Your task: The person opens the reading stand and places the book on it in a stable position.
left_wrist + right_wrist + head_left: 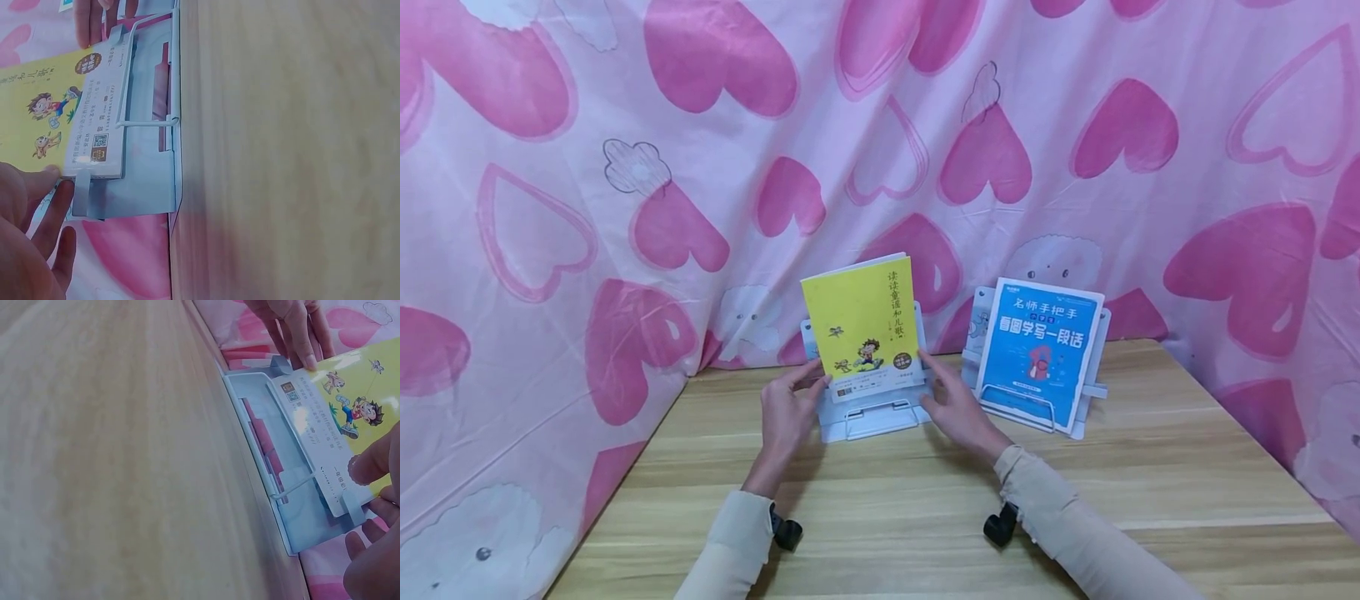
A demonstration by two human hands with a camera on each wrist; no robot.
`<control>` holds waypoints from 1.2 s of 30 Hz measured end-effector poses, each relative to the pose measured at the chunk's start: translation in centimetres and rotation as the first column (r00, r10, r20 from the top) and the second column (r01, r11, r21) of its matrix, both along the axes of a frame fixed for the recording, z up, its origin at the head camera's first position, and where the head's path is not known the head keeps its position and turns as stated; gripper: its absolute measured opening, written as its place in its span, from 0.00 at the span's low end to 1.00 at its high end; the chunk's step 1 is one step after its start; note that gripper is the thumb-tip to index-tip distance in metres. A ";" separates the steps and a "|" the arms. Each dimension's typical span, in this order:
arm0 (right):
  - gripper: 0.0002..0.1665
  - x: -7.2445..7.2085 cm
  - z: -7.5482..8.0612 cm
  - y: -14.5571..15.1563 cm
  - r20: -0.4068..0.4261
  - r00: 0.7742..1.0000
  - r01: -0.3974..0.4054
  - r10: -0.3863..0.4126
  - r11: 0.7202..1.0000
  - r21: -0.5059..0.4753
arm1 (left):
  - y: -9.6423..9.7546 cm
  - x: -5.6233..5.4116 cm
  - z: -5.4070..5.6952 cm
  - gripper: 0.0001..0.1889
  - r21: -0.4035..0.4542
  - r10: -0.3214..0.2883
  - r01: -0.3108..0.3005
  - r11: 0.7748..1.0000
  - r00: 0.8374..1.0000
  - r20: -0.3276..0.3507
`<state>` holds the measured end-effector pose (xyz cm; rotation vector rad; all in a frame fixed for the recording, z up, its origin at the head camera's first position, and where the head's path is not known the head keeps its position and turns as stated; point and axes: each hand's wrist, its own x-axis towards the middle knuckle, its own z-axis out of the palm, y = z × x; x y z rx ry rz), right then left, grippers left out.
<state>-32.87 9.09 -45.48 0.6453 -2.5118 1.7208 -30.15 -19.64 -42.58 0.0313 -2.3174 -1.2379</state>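
A yellow book point(861, 317) with a white lower band and a cartoon child stands tilted against a pale blue metal book stand point(835, 429). My left hand point(790, 408) pinches the book's lower left edge, its thumb on the cover in the left wrist view. On the opposite edge my right hand point(955, 407) grips the book, thumb point(369, 464) on the front and fingers partly hidden behind. The stand's wire holder point(887, 406) lies low at the front, by the book's bottom edge. Small side tabs point(81, 194) of the stand flank the book.
A blue book point(1037, 350) leans on a second stand point(1093, 367) to the right, behind its wire holder. Both stands are near the back of the wooden table point(880, 517). A pink heart-patterned curtain point(722, 208) hangs behind and beside the table.
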 end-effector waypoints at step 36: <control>0.35 -0.3 -0.1 0.6 0.031 0.999 0.006 -0.006 1.000 0.006 | 0.0 -0.1 -0.1 0.13 -0.076 0.009 -0.001 0.997 0.995 0.102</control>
